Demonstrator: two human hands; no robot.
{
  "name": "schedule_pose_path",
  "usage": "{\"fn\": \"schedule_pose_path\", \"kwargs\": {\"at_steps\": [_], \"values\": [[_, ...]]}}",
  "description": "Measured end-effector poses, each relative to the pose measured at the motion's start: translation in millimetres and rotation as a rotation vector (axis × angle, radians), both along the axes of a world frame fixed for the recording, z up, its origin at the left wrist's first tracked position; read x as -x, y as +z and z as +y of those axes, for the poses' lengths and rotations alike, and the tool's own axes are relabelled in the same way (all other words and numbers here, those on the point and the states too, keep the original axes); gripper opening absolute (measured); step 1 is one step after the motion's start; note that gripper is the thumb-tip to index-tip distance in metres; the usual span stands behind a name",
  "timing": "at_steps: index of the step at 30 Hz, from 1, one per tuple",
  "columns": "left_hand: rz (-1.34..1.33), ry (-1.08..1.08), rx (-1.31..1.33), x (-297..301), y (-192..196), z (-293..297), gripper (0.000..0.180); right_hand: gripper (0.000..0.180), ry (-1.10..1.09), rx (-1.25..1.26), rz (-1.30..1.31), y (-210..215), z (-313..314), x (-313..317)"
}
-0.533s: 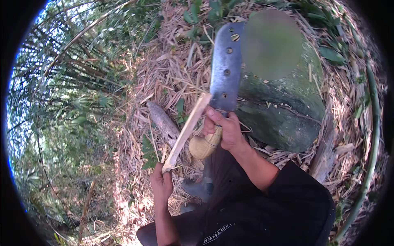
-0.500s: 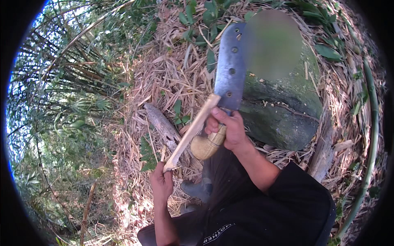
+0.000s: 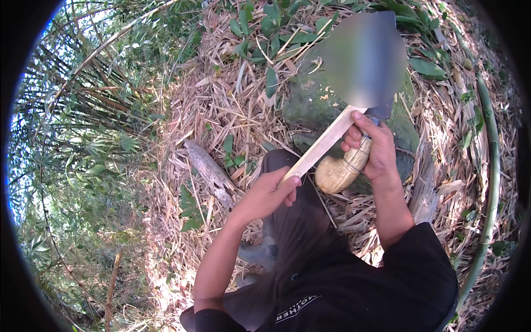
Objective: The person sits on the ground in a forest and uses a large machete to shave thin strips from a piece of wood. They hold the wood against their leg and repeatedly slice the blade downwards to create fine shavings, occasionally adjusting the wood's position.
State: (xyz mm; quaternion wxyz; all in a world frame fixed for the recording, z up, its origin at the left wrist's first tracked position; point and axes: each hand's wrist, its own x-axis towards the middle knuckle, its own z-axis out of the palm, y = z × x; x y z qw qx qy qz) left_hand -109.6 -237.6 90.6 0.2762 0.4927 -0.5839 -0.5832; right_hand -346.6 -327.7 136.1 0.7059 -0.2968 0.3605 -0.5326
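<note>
Item one: my left hand, fingers curled shut around the lower end of a pale bamboo strip, which slants up toward two o'clock. Item two: my right hand, closed tight on the curved, light-coloured handle of a chopping knife; its blade rises toward twelve o'clock and meets the strip's upper end. Item three: a mossy rock behind both, at twelve o'clock. Item four: dry leaf litter all around; a grey piece of dead wood lies at nine o'clock from my left hand.
</note>
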Motion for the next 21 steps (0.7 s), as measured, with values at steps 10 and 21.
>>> {"fn": "schedule_pose_path", "kwargs": {"at_steps": [10, 21], "values": [[-0.509, 0.198, 0.329, 17.9, 5.1, -52.2, 0.022, 0.035, 0.085, 0.095, 0.697, 14.8, -25.8, 62.5], [-0.863, 0.093, 0.706, 51.9, 34.9, -100.6, 0.036, 0.026, 0.007, 0.271, 1.053, 46.9, 10.9, 97.8]]}}
